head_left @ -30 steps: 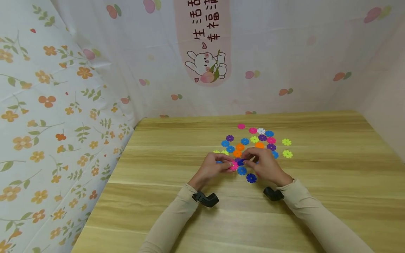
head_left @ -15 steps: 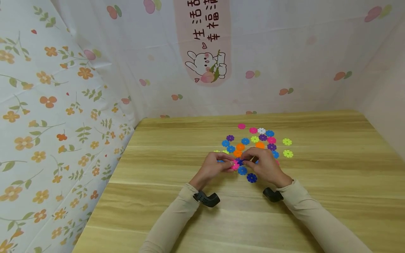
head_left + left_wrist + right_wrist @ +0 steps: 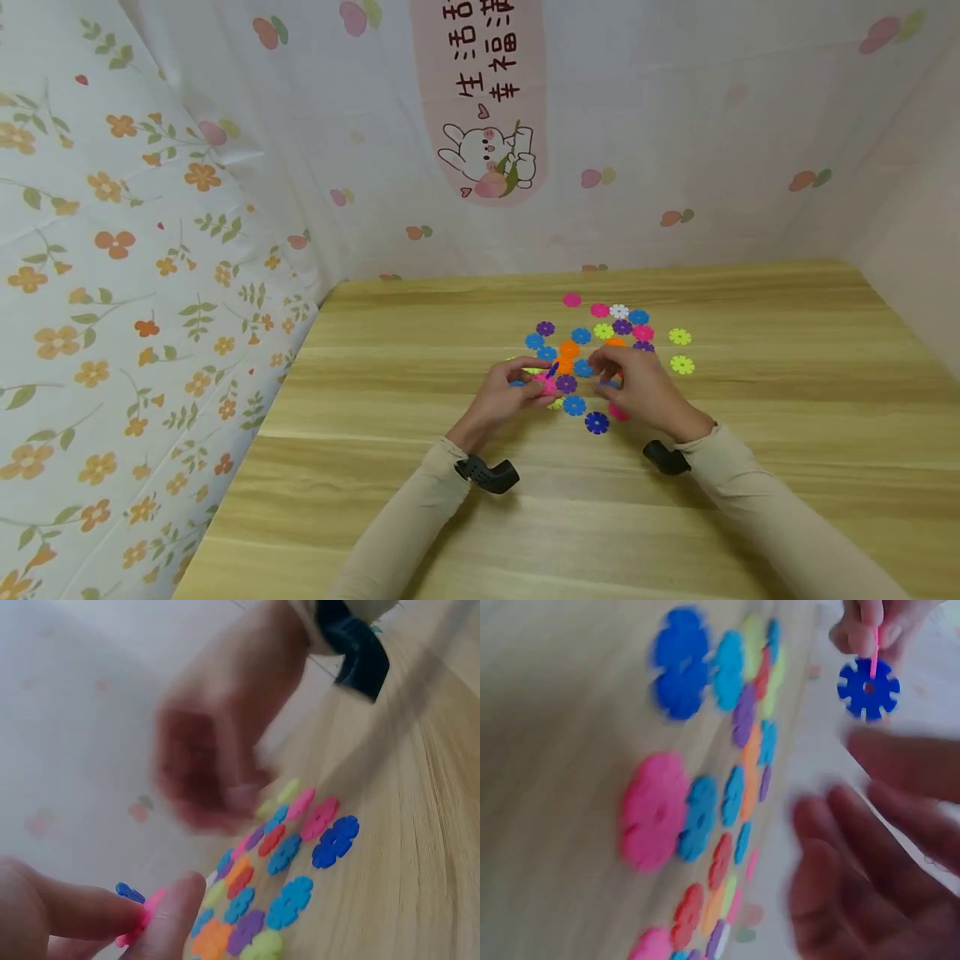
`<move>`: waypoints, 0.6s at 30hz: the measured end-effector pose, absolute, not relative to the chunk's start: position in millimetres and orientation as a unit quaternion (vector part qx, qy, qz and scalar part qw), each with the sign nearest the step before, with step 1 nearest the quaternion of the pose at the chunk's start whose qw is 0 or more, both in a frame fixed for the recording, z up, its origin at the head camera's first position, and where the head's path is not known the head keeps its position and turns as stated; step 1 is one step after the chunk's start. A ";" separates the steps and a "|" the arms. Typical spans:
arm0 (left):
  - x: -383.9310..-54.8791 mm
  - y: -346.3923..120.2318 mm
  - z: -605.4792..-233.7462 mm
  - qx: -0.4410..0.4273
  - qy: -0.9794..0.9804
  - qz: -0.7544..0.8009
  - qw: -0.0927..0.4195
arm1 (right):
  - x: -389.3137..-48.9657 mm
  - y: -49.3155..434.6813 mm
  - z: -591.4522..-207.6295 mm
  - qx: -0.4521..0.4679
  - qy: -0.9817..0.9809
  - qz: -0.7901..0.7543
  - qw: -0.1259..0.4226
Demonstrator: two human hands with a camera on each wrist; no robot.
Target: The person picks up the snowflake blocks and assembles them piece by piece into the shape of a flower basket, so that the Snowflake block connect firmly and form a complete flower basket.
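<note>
My left hand [image 3: 501,396] pinches a pink notched plastic disc [image 3: 545,384] between thumb and fingers. A dark blue notched disc [image 3: 868,688] is slotted edge-on into the pink one, the two standing crosswise, as the right wrist view shows. My right hand [image 3: 639,385] hovers to the right of the joined pair, apart from it, over other discs. Its fingers are loosely bent with nothing between them, and they look blurred in both wrist views. Just under the hands lie a purple disc [image 3: 566,384] and a light blue disc [image 3: 574,406].
Several loose discs lie flat on the wooden table [image 3: 420,333], among them a white disc [image 3: 618,311], a yellow-green disc [image 3: 682,365] and a dark blue disc [image 3: 597,422] nearest the front. Printed cloth [image 3: 660,125] hangs behind the table.
My right hand has let go of the dark blue disc and drawn back to the right. The blue disc now stays on the pink one in my left hand, which has shifted slightly left.
</note>
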State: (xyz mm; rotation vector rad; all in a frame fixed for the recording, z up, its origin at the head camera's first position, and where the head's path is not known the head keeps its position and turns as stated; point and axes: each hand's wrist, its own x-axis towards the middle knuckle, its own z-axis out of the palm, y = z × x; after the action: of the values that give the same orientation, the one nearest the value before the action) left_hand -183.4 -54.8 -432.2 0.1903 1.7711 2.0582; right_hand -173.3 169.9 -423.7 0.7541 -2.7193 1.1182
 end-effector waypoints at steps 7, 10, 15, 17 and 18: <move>-185.0 -66.7 -440.9 0.074 0.618 0.754 0.210 | -157.6 165.0 -433.8 0.305 -0.931 0.200 0.004; -183.5 -66.8 -440.7 0.080 0.617 0.755 0.207 | -156.3 160.3 -436.3 0.309 -0.931 0.192 0.011; -181.8 -65.0 -440.3 0.077 0.613 0.758 0.208 | -163.6 161.2 -437.3 0.304 -0.922 0.238 -0.033; -181.8 -64.9 -441.3 0.087 0.619 0.752 0.207 | -167.5 163.8 -437.5 0.305 -0.912 0.272 -0.048; -181.9 -65.3 -441.6 0.096 0.626 0.746 0.206 | -168.8 165.0 -437.1 0.302 -0.906 0.292 -0.056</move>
State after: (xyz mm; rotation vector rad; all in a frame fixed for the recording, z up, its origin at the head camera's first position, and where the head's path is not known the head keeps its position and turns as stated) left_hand -181.9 -65.3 -441.6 0.2665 1.7441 2.0798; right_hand -168.8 165.0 -437.1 0.9845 -2.9511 0.9497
